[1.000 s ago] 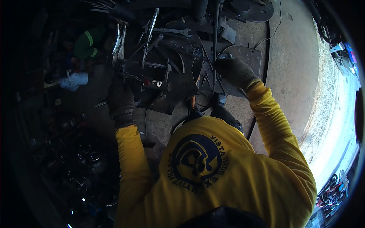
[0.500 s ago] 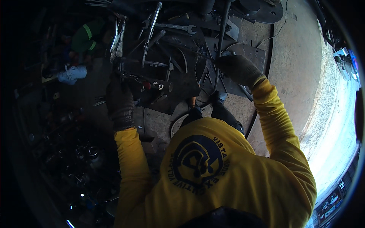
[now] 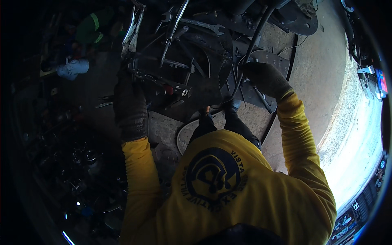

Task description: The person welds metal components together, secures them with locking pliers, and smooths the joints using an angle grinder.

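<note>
My left hand [image 3: 130, 104], in a dark knitted glove, is at the left edge of a dark metal worktop [image 3: 204, 92]. Its fingers are lost in shadow, just below upright locking pliers [image 3: 133, 32]. My right hand [image 3: 267, 79], also gloved, is over the right part of the worktop. Its fingers are bent together where a thick black cable [image 3: 258, 34] passes; what they grip is too dark to make out. Between my hands lie a clamp with a long bright bar [image 3: 173, 34], a combination wrench [image 3: 202, 25] and a dark tool with a red part [image 3: 168, 89].
A marked metal plate [image 3: 277, 61] lies right of the worktop. Cable loops hang near my legs [image 3: 241, 124]. At the far left, a person in green clothing [image 3: 92, 28] is in shadow. Dark metal parts [image 3: 90, 157] crowd the lower left. Bright ground [image 3: 347, 155] lies right.
The view has shifted slightly, so the worktop and tools appear further right. My right hand appears slightly right and lower, still beside the cable. My left hand stays near the worktop's left edge.
</note>
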Demonstrator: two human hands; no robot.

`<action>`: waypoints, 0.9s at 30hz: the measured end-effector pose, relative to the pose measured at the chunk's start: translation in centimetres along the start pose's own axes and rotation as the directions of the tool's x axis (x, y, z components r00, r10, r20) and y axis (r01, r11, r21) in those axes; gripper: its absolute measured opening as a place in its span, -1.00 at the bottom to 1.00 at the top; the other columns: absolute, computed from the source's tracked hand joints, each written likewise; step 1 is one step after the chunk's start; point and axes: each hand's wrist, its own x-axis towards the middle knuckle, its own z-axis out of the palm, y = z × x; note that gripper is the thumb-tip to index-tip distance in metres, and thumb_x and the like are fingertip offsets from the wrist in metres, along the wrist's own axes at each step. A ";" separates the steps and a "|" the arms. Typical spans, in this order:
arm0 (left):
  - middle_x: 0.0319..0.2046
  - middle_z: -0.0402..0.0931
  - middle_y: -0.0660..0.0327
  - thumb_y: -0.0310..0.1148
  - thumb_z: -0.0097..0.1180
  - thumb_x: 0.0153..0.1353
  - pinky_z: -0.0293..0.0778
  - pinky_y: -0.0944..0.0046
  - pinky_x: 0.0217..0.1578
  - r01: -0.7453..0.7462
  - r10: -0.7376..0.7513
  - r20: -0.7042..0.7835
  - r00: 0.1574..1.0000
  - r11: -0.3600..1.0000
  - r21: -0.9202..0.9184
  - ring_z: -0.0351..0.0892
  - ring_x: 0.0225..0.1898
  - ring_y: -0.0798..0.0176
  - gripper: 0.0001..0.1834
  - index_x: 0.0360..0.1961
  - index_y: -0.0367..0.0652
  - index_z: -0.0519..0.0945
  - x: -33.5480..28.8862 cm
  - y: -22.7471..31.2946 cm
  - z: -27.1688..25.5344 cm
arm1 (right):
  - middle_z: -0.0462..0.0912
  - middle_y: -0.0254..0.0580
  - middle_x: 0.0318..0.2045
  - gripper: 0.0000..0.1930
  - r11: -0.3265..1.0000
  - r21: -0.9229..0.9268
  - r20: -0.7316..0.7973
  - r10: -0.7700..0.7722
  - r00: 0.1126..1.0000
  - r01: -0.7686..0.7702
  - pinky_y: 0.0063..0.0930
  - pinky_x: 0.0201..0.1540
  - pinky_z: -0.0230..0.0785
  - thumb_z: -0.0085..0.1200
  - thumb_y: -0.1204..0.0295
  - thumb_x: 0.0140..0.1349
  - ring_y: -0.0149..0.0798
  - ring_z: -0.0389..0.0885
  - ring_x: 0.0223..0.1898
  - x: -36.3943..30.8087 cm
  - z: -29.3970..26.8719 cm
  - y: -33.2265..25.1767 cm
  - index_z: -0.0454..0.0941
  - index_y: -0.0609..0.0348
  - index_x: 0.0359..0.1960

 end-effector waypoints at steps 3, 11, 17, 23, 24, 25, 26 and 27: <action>-0.04 0.61 0.00 -0.41 0.13 0.32 0.55 -0.02 0.02 -0.013 0.011 -0.039 0.999 0.998 -0.069 0.64 -0.02 -0.06 -0.46 0.35 -0.05 0.45 -0.2 -0.3 0.1 | 0.71 -0.05 0.01 -0.48 1.000 -0.006 0.045 0.024 0.999 -0.024 -0.35 0.08 0.63 0.18 0.64 0.12 -0.06 0.74 -0.04 0.4 -0.4 -0.5 0.58 0.18 0.19; 0.17 0.55 -0.08 -0.44 0.14 0.32 0.54 0.02 0.14 -0.010 0.010 -0.003 1.000 0.999 -0.051 0.58 0.18 -0.11 -0.44 0.35 -0.20 0.40 0.0 0.1 -0.5 | 0.71 -0.08 -0.07 -0.44 0.942 0.239 0.152 0.205 0.967 -0.238 -0.46 -0.15 0.67 0.14 0.71 0.11 -0.22 0.75 -0.25 0.6 -1.3 -1.5 0.57 0.19 0.23; 0.10 0.58 -0.01 -0.42 0.20 0.30 0.59 0.02 0.09 -0.084 0.076 -0.105 0.992 0.994 -0.075 0.63 0.10 -0.11 -0.56 0.21 -0.15 0.53 -0.3 0.6 -1.1 | 0.63 -0.30 -0.40 -0.54 0.926 0.267 0.152 0.233 0.961 -0.267 -0.64 -0.45 0.49 0.06 0.61 0.29 -0.50 0.53 -0.55 1.5 -2.1 -2.4 0.58 0.11 0.24; 0.02 0.61 0.06 -0.39 0.22 0.31 0.65 0.06 -0.05 -0.088 0.078 -0.128 0.989 0.993 -0.076 0.69 -0.06 -0.01 -0.58 0.19 -0.09 0.56 -0.3 0.0 -0.6 | 0.54 -0.42 -0.52 -0.65 0.688 0.460 0.326 0.457 0.827 -0.561 -0.74 -0.62 0.23 -0.05 0.28 0.55 -0.66 0.33 -0.67 2.0 -3.2 -3.5 0.60 0.06 0.24; 0.01 0.62 0.07 -0.38 0.22 0.31 0.65 0.07 -0.06 -0.078 0.070 -0.117 0.991 0.994 -0.071 0.70 -0.08 0.01 -0.58 0.20 -0.08 0.56 -0.3 0.1 -0.7 | 0.53 -0.42 -0.52 -0.65 0.677 0.458 0.332 0.472 0.817 -0.577 -0.73 -0.62 0.22 -0.04 0.28 0.55 -0.65 0.32 -0.68 1.7 -3.1 -3.5 0.60 0.07 0.24; 0.00 0.62 0.08 -0.38 0.22 0.31 0.65 0.07 -0.08 -0.069 0.062 -0.107 0.992 0.996 -0.065 0.70 -0.09 0.03 -0.58 0.20 -0.07 0.57 -0.4 0.2 -0.8 | 0.53 -0.42 -0.53 -0.64 0.624 0.460 0.364 0.517 0.775 -0.632 -0.73 -0.62 0.22 -0.04 0.27 0.55 -0.65 0.31 -0.68 1.9 -3.2 -3.7 0.60 0.08 0.24; -0.02 0.63 0.09 -0.37 0.22 0.31 0.65 0.08 -0.10 -0.060 0.055 -0.097 0.994 0.996 -0.058 0.70 -0.11 0.05 -0.58 0.20 -0.06 0.57 -0.3 0.1 -0.9 | 0.52 -0.42 -0.53 -0.64 0.567 0.458 0.395 0.560 0.729 -0.684 -0.72 -0.63 0.21 -0.04 0.27 0.55 -0.64 0.31 -0.68 2.1 -3.3 -3.8 0.60 0.09 0.24; -0.03 0.64 0.10 -0.36 0.22 0.31 0.65 0.09 -0.10 -0.071 0.062 -0.099 0.993 0.994 -0.082 0.70 -0.12 0.05 -0.58 0.20 -0.05 0.57 -0.2 -0.1 -0.8 | 0.52 -0.42 -0.54 -0.64 0.458 0.451 0.453 0.622 0.639 -0.766 -0.72 -0.63 0.21 -0.04 0.26 0.55 -0.64 0.31 -0.68 2.5 -3.6 -4.2 0.60 0.09 0.24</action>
